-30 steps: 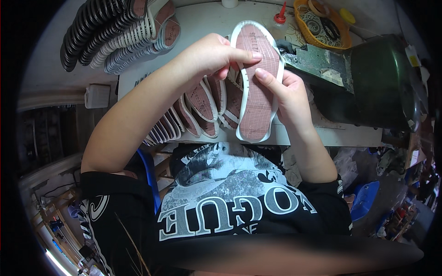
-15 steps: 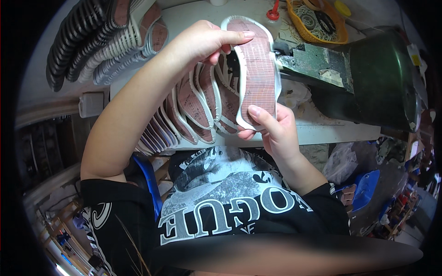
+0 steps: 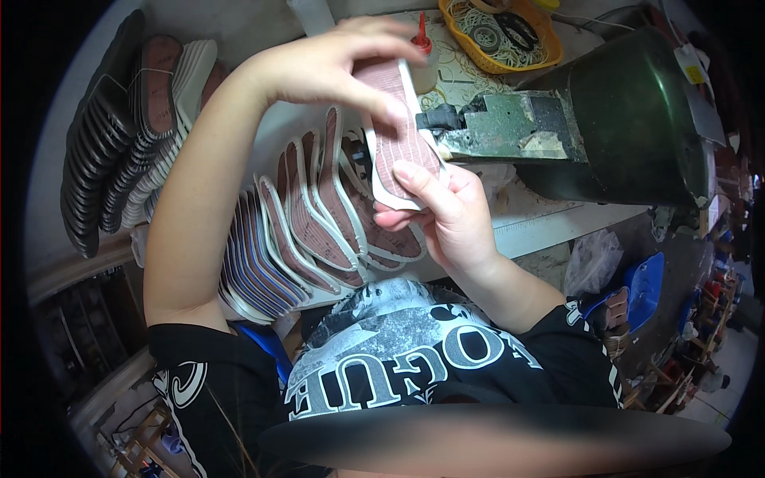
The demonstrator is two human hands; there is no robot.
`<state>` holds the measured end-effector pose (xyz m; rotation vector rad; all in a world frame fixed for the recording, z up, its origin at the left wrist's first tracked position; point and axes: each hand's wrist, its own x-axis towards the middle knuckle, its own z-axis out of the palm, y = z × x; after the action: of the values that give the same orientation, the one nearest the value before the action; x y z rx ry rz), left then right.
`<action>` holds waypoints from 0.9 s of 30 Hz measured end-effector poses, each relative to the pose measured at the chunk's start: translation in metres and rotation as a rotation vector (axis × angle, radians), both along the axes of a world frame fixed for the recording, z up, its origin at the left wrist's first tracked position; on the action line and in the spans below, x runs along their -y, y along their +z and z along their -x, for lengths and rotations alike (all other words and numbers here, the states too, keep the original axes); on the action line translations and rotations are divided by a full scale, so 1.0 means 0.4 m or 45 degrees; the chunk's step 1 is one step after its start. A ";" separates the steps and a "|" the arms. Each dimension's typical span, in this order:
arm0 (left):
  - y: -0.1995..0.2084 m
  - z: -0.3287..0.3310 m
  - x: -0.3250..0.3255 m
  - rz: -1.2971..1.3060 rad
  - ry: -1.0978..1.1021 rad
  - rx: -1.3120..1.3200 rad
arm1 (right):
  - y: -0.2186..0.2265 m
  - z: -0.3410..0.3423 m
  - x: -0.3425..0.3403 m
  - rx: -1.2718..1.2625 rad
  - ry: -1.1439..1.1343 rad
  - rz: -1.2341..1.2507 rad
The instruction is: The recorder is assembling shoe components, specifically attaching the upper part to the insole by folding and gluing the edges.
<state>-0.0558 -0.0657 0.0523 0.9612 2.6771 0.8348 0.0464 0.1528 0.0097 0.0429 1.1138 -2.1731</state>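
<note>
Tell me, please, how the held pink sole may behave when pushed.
The pink sole may flex, since similar soles on the table look thin and curved. It is probably light: the right hand pinches its lower end.

Lower left of green machine (image 3: 629, 119): black shirt (image 3: 430, 350), big pale outlined capitals upside down across chest! On machine's right end, yellow label (image 3: 693, 74), characters too tiny. Left of machine, held pink insole (image 3: 386, 147), any lettering blurred. Farther left, bundled insoles (image 3: 158, 111), small dark marks, unreadable. Below machine, white table (image 3: 550, 227), faint ruler-like ticks.
</note>
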 end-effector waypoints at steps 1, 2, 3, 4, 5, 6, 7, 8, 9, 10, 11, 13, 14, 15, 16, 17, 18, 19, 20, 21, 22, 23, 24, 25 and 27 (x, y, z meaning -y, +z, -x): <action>0.005 0.010 -0.015 0.038 -0.103 0.149 | 0.000 0.002 -0.001 0.037 0.007 0.015; 0.013 0.016 -0.028 0.076 -0.204 0.298 | 0.002 0.003 -0.002 0.044 0.008 0.016; 0.019 0.008 -0.050 0.017 -0.050 0.501 | 0.004 0.004 -0.004 0.082 0.002 0.045; 0.024 0.014 -0.057 0.017 -0.055 0.512 | 0.006 0.003 -0.005 0.121 -0.002 0.073; 0.031 0.022 -0.061 0.062 -0.018 0.694 | 0.011 -0.001 -0.004 0.134 -0.006 0.073; 0.036 0.029 -0.064 0.107 0.018 0.874 | 0.021 -0.006 -0.005 0.138 -0.039 0.048; 0.036 0.034 -0.067 0.108 0.012 0.886 | 0.025 -0.010 -0.004 0.142 -0.071 0.023; 0.036 0.039 -0.069 0.068 0.006 0.929 | 0.023 -0.010 -0.008 0.153 -0.076 0.021; 0.036 0.036 -0.066 0.031 0.018 0.970 | 0.019 -0.011 -0.013 0.137 -0.028 0.042; 0.037 0.033 -0.060 0.034 0.028 0.977 | 0.015 -0.010 -0.015 0.120 0.021 0.064; 0.038 0.029 -0.052 0.018 0.023 0.947 | 0.012 -0.008 -0.012 0.125 0.044 0.066; 0.038 0.025 -0.047 0.001 0.005 0.912 | 0.012 -0.005 -0.014 0.142 0.048 0.080; 0.040 0.020 -0.043 -0.019 -0.013 0.860 | 0.015 -0.005 -0.014 0.156 0.056 0.096; 0.039 0.017 -0.039 -0.034 -0.029 0.804 | 0.016 -0.004 -0.012 0.150 0.057 0.104; 0.040 0.008 -0.038 -0.025 -0.023 0.796 | 0.022 -0.005 -0.012 0.153 0.045 0.072; 0.042 -0.005 -0.038 0.013 -0.009 0.742 | 0.027 -0.006 -0.012 0.154 0.032 0.041; 0.046 -0.016 -0.038 0.052 0.001 0.687 | 0.028 -0.005 -0.014 0.143 0.033 0.053; 0.059 -0.027 -0.041 0.148 0.017 0.612 | 0.030 -0.003 -0.019 0.180 0.032 0.073; 0.073 -0.034 -0.048 0.214 0.029 0.563 | 0.030 0.002 -0.023 0.216 0.030 0.094; 0.083 -0.054 -0.053 0.233 0.093 0.561 | 0.030 0.003 -0.026 0.207 0.052 0.080; 0.091 -0.072 -0.057 0.250 0.155 0.558 | 0.029 0.005 -0.029 0.202 0.059 0.093; 0.096 -0.085 -0.059 0.261 0.163 0.552 | 0.029 0.008 -0.031 0.218 0.074 0.091; 0.098 -0.097 -0.064 0.289 0.211 0.527 | 0.030 0.012 -0.034 0.232 0.084 0.084; 0.099 -0.106 -0.067 0.315 0.257 0.500 | 0.029 0.015 -0.037 0.228 0.081 0.079; 0.100 -0.127 -0.075 0.296 0.336 0.521 | 0.032 0.025 -0.041 0.218 0.082 0.088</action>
<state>-0.0050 -0.0357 0.0924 0.3426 2.4916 0.6585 0.0365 0.1691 0.0225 0.1567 0.9308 -2.1058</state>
